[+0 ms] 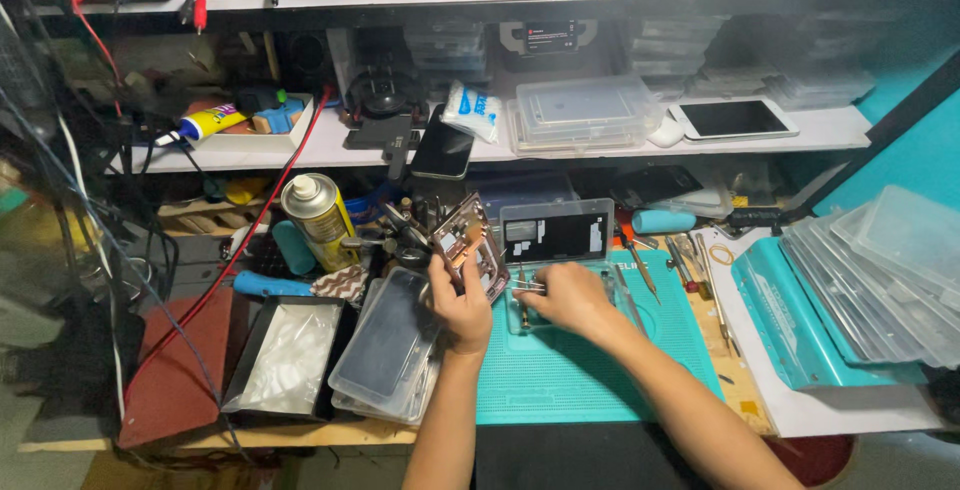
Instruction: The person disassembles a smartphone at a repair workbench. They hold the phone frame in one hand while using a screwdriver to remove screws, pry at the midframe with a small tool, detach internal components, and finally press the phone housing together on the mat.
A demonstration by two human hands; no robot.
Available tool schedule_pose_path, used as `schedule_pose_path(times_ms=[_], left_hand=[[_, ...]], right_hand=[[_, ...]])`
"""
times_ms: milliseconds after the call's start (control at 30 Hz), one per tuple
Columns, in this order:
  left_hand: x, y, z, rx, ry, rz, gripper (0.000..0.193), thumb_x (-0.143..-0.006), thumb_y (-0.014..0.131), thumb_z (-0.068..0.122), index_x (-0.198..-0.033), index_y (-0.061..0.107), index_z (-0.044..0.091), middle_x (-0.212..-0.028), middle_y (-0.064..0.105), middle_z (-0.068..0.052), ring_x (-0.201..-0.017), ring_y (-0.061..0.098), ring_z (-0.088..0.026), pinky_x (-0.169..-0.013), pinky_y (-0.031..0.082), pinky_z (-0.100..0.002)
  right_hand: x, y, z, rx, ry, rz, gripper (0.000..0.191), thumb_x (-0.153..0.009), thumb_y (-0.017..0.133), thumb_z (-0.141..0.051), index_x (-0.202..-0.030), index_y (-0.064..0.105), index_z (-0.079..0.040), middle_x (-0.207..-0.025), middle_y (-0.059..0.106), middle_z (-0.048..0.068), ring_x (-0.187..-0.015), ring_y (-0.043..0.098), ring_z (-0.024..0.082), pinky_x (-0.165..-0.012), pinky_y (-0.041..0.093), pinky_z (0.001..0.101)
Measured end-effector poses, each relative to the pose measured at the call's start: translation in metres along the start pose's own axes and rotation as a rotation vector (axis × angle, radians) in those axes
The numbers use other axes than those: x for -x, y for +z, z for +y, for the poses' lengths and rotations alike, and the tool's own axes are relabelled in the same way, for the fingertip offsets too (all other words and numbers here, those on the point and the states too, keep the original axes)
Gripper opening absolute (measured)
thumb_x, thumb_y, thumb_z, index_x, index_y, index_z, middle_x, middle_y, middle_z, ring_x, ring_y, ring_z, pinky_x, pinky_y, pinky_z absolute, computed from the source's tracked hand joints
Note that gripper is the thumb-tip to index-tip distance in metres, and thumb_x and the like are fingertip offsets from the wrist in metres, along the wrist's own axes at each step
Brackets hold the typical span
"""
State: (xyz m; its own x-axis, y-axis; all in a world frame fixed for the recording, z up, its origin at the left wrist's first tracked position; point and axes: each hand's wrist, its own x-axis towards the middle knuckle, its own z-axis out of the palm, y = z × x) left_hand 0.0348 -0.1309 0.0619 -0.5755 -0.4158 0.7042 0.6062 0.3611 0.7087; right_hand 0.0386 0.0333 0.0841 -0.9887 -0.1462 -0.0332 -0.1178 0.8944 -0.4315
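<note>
Dead centre of the frame, the left hand is up off the bench, fingers curled tight around a coppery phone frame, tilting it with its inner face toward the camera. Just to its right, the right hand is closed in a pinch on a pair of slim metal tweezers, tips pointing left toward the lower edge of that frame, right up close to it; whether they touch it is hard to tell. The right hand hovers over a clear plastic box with its lid standing open, sitting at the top edge of the teal work mat.

Left of the left forearm, a stack of clear flat cases leans beside a black tray lined with something white. Further up and left, a yellow spray can stands upright. On the right of the mat, screwdrivers and small tools lie scattered, and at the far right a pile of clear lids rests on a teal box. On the shelf above, upper right, a white tablet lies flat.
</note>
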Motion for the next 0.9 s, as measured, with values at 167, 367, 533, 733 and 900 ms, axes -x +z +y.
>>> schedule_pose_path(times_ms=[167, 367, 533, 733, 900], left_hand=[[0.002, 0.000, 0.007, -0.102, 0.096, -0.004, 0.028, -0.096, 0.071, 0.002, -0.121, 0.062, -0.007, -0.095, 0.076, -0.015, -0.081, 0.076, -0.021, -0.071, 0.058, -0.032], [0.011, 0.014, 0.014, -0.017, 0.050, -0.028, 0.029, -0.098, 0.070, -0.001, -0.124, 0.061, -0.008, -0.102, 0.076, -0.014, -0.086, 0.074, -0.018, -0.077, 0.058, -0.030], [0.019, 0.028, 0.012, 0.235, -0.050, -0.081, 0.036, -0.100, 0.067, -0.001, -0.133, 0.055, -0.009, -0.109, 0.074, -0.012, -0.093, 0.071, -0.014, -0.082, 0.057, -0.026], [0.022, 0.025, 0.013, -0.025, 0.050, -0.096, 0.033, -0.096, 0.073, 0.000, -0.126, 0.063, -0.006, -0.100, 0.076, -0.011, -0.083, 0.073, -0.014, -0.076, 0.057, -0.027], [0.018, 0.026, 0.009, 0.001, 0.016, -0.066, 0.035, -0.096, 0.072, 0.000, -0.129, 0.062, -0.006, -0.100, 0.076, -0.011, -0.083, 0.073, -0.015, -0.076, 0.057, -0.028]], right_hand=[[-0.002, 0.010, -0.014, -0.038, 0.047, 0.033, 0.038, -0.075, 0.076, -0.042, -0.079, 0.077, -0.004, -0.081, 0.073, 0.022, -0.080, 0.072, 0.041, -0.075, 0.057, 0.0509], [0.013, -0.020, 0.026, -0.109, 0.123, 0.032, 0.037, -0.074, 0.076, -0.042, -0.082, 0.077, -0.005, -0.082, 0.073, 0.021, -0.083, 0.072, 0.039, -0.079, 0.056, 0.0500], [0.032, -0.067, 0.112, -0.042, 0.305, 0.150, 0.034, -0.074, 0.076, -0.038, -0.089, 0.078, -0.007, -0.087, 0.075, 0.020, -0.086, 0.073, 0.038, -0.080, 0.056, 0.0486], [0.038, -0.063, 0.139, 0.143, 0.469, 0.045, 0.040, -0.076, 0.081, -0.042, -0.097, 0.079, -0.007, -0.099, 0.074, 0.019, -0.098, 0.071, 0.037, -0.084, 0.056, 0.0484], [0.035, -0.063, 0.115, -0.004, 0.301, 0.149, 0.048, -0.075, 0.081, -0.042, -0.115, 0.075, -0.016, -0.099, 0.076, 0.017, -0.097, 0.072, 0.036, -0.087, 0.055, 0.0480]])
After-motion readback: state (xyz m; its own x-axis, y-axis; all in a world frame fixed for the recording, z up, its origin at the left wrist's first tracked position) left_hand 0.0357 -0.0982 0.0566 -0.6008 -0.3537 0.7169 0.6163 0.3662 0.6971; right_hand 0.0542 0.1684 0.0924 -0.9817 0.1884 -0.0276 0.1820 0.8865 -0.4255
